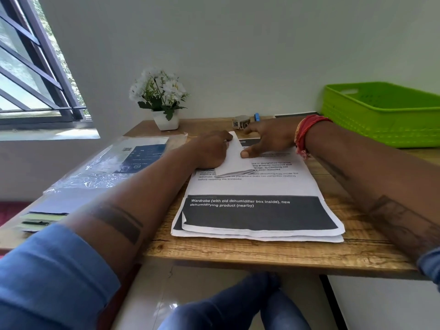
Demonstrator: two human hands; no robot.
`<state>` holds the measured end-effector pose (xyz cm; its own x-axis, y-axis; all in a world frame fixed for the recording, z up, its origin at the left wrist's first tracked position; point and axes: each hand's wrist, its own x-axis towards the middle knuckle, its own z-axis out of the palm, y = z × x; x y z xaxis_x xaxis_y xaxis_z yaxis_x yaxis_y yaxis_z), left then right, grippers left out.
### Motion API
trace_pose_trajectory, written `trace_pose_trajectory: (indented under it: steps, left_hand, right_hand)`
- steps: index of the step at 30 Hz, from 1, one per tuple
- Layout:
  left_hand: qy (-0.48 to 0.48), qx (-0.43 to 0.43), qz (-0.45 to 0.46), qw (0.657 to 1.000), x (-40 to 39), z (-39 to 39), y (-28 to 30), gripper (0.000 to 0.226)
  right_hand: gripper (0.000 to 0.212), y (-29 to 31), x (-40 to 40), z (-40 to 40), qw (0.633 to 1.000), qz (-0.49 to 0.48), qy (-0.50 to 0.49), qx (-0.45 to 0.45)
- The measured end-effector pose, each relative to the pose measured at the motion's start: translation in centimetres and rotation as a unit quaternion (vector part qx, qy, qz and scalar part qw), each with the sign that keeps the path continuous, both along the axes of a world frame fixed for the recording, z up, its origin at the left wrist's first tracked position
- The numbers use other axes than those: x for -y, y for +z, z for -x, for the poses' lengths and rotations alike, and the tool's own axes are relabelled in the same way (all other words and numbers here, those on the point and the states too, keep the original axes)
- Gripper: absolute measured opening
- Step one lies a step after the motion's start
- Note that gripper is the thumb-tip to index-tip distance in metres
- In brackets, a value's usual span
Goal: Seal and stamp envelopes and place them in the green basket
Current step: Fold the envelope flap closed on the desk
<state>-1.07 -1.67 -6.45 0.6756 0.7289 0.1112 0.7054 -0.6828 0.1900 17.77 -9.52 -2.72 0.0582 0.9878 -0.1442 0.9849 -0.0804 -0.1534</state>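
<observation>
A folded white paper [234, 160] lies on a stack of printed sheets [257, 210] on the wooden table [262, 251]. My left hand [210, 151] rests on the paper's left side with curled fingers at its top edge. My right hand [266, 139] lies flat beside it, thumb pressing the paper's right edge, fingers stretched toward a small stamp roll [241, 122]. The green basket [381, 115] stands at the far right. A blue pen-like item [257, 117] lies behind the roll.
A white pot of white flowers [162, 98] stands at the table's back left. A clear plastic packet of envelopes [114, 163] and some notebooks [40, 217] lie on the left. A window is at the far left. My knees show below the table edge.
</observation>
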Motion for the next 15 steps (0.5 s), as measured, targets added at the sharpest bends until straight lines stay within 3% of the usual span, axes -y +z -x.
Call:
trace_pose_trajectory:
  steps: [3,11,13,15]
  left_hand:
    - [0.000,0.003,0.003,1.000,0.1,-0.1,-0.1,0.044]
    - [-0.003,0.024,0.001,1.000,0.5,0.2,-0.2,0.043]
    - [-0.005,0.054,-0.013,0.998,0.8,0.5,-0.1,0.040]
    - [-0.011,0.113,-0.050,0.992,1.4,1.0,0.3,0.033]
  right_hand:
    - [0.128,0.6,1.1,0.2,0.999,0.046,0.001,0.014]
    - [0.143,1.5,3.1,1.0,0.994,0.101,0.034,-0.013]
    - [0.138,1.5,3.6,0.9,0.995,0.090,0.040,-0.027]
    - [0.113,1.3,4.2,0.8,0.997,0.041,0.039,-0.061]
